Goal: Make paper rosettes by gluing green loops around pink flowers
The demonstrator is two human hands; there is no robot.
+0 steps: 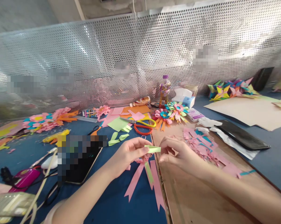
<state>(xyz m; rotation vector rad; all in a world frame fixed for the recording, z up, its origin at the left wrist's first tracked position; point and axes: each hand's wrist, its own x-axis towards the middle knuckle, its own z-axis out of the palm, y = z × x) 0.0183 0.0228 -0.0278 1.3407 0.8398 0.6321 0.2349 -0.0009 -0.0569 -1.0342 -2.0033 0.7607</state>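
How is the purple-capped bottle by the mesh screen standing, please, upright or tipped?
Upright: the bottle stands on its base, purple cap on top.

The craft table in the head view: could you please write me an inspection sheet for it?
Surface: blue table, with a brown board on its right half.
Job's things: green paper strip; pink ribbon-cut strips below the hands.
Clutter: scissors, paper flowers, pink scraps, bottle, dark phone.
Grippers: left hand pinches the green paper strip; right hand is curled at its end, grip unclear.
Cables: black cable at lower left.
Surroundings: perforated metal screen behind the table.
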